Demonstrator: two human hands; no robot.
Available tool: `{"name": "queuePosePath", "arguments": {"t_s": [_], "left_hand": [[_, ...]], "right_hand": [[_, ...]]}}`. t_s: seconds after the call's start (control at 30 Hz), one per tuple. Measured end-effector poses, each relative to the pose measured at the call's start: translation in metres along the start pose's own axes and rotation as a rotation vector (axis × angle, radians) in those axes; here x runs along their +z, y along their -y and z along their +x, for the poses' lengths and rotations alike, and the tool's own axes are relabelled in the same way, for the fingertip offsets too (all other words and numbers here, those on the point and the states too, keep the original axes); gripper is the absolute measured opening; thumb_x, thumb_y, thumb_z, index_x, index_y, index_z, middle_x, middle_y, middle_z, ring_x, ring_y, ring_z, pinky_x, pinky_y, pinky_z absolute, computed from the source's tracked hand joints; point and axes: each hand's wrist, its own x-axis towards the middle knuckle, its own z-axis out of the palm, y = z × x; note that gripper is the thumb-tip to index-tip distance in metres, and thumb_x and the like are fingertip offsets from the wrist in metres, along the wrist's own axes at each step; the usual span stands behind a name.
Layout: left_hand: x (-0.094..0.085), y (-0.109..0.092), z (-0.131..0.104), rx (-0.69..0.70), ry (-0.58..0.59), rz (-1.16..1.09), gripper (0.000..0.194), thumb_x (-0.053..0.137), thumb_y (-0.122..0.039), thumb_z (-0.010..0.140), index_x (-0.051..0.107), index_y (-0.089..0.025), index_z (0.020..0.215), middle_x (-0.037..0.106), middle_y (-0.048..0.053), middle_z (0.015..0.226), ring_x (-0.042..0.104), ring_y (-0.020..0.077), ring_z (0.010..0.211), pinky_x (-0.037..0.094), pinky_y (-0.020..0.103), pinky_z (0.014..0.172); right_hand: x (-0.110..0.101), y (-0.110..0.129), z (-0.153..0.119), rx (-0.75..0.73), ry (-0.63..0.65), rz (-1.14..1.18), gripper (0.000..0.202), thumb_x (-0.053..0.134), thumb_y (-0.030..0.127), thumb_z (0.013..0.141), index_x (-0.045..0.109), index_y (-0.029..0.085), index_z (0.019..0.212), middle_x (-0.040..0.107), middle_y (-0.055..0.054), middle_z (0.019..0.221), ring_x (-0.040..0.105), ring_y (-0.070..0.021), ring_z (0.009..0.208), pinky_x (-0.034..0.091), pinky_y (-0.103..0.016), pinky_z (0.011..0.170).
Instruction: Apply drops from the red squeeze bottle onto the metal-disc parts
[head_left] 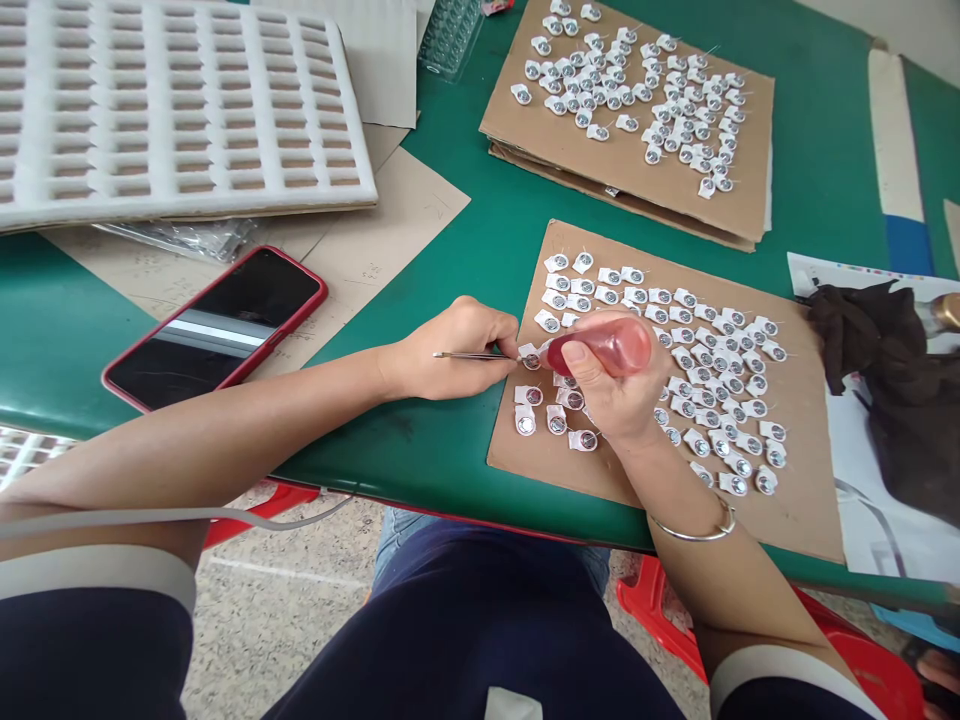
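Note:
My left hand (459, 350) is closed around a slim, tweezer-like metal tool (472, 356), whose blunt end sticks out toward the left. Its fingertips reach the edge of a small white part (529, 357) with a round silver disc. My right hand (626, 390) grips a soft squeeze bottle (604, 347) holding red liquid. The bottle lies tilted, its narrow end pointing left at that same part; the tip itself is hard to make out. Beneath both hands is a brown cardboard sheet (802, 480) bearing several rows of similar parts, some hidden by my right hand.
Behind, a stack of cardboard (510, 120) carries many more such parts. A red-cased phone (217, 325) and a white foam tray (364, 165) with slots are at left. Dark cloth (900, 400) lies on white paper at right. A pale cable (285, 520) hangs near the table edge.

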Motion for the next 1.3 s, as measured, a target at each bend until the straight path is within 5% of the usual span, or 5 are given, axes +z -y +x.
{"name": "queuePosePath", "arguments": {"t_s": [0.67, 0.87, 0.97, 1.13, 1.3], "left_hand": [[-0.002, 0.005, 0.007, -0.214, -0.031, -0.185, 0.003, 0.063, -0.014, 0.069, 0.065, -0.012, 0.067, 0.067, 0.001, 0.066, 0.059, 0.0100, 0.058, 0.040, 0.018, 0.048], [0.001, 0.007, 0.006, -0.245, -0.048, -0.237, 0.005, 0.065, -0.016, 0.068, 0.065, -0.012, 0.067, 0.068, 0.004, 0.069, 0.060, 0.0116, 0.060, 0.041, 0.019, 0.047], [0.001, 0.005, 0.006, -0.234, -0.127, -0.296, 0.006, 0.067, -0.017, 0.067, 0.064, -0.011, 0.066, 0.067, 0.004, 0.069, 0.059, 0.0111, 0.059, 0.042, 0.020, 0.047], [-0.006, -0.006, 0.010, -0.270, -0.386, -0.360, 0.012, 0.069, -0.017, 0.064, 0.058, -0.013, 0.061, 0.067, 0.004, 0.068, 0.054, 0.0077, 0.051, 0.040, 0.020, 0.043], [-0.003, -0.035, 0.019, -0.243, -0.348, -0.144, 0.007, 0.066, -0.017, 0.066, 0.061, -0.015, 0.063, 0.065, 0.001, 0.066, 0.052, 0.0072, 0.052, 0.038, 0.019, 0.044]], "right_hand": [[0.001, -0.001, -0.001, -0.110, 0.067, 0.118, 0.026, 0.073, 0.023, 0.068, 0.058, 0.021, 0.088, 0.062, 0.001, 0.076, 0.059, -0.0147, 0.074, 0.051, -0.034, 0.065], [-0.003, -0.007, -0.001, 0.128, -0.044, 0.278, 0.019, 0.060, 0.039, 0.079, 0.056, 0.022, 0.084, 0.058, 0.001, 0.074, 0.061, -0.0125, 0.061, 0.051, -0.029, 0.050], [-0.013, -0.008, 0.010, 0.247, -0.206, 0.417, 0.023, 0.046, 0.044, 0.085, 0.052, 0.022, 0.083, 0.051, 0.002, 0.066, 0.057, -0.0108, 0.047, 0.038, -0.024, 0.034], [-0.050, 0.009, 0.037, 0.362, -0.426, 0.501, 0.028, 0.043, 0.049, 0.084, 0.052, 0.022, 0.082, 0.044, 0.002, 0.059, 0.057, -0.0136, 0.048, 0.036, -0.026, 0.035], [-0.085, 0.021, 0.047, 0.332, -0.321, 0.458, 0.024, 0.048, 0.045, 0.083, 0.056, 0.022, 0.084, 0.047, -0.001, 0.065, 0.061, -0.0173, 0.058, 0.037, -0.028, 0.037]]}}
